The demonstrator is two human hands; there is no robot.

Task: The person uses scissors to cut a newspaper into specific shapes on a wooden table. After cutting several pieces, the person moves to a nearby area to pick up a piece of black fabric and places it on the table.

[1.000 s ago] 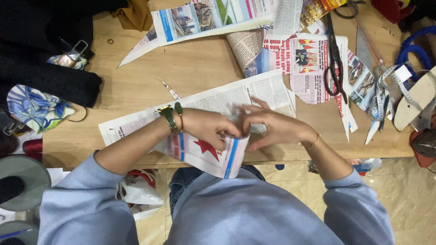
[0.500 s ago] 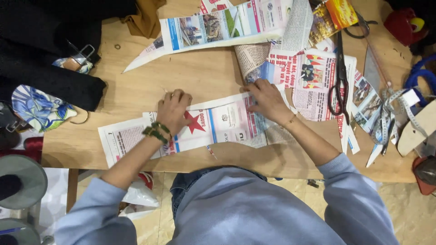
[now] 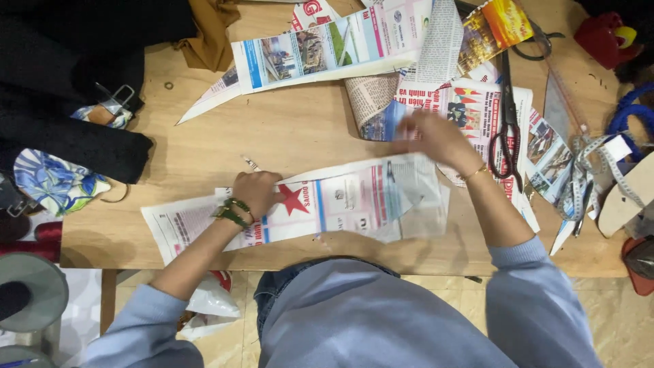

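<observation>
- Nearest the viewer: pale blue sleeves and torso of the person, leaning over the near edge of the wooden counter (image 3: 286,136).
- Newspaper sheet (image 3: 340,201): spread flat along the near part of the counter, long side running left to right, with a red star printed near its middle.
- Left hand (image 3: 257,193): grip closed into a loose fist, knuckles pressing the sheet down just left of the star; a green bracelet (image 3: 230,212) circles the wrist.
- Right hand (image 3: 436,138): blurred, at the sheet's far right corner; whether its grip is open or closed cannot be told.
- Black-handled scissors (image 3: 507,123): just right of the right hand, on loose printed pages.
- Far edge: folded newspaper strip (image 3: 327,51); dark cloth (image 3: 75,75) at the far left.
</observation>
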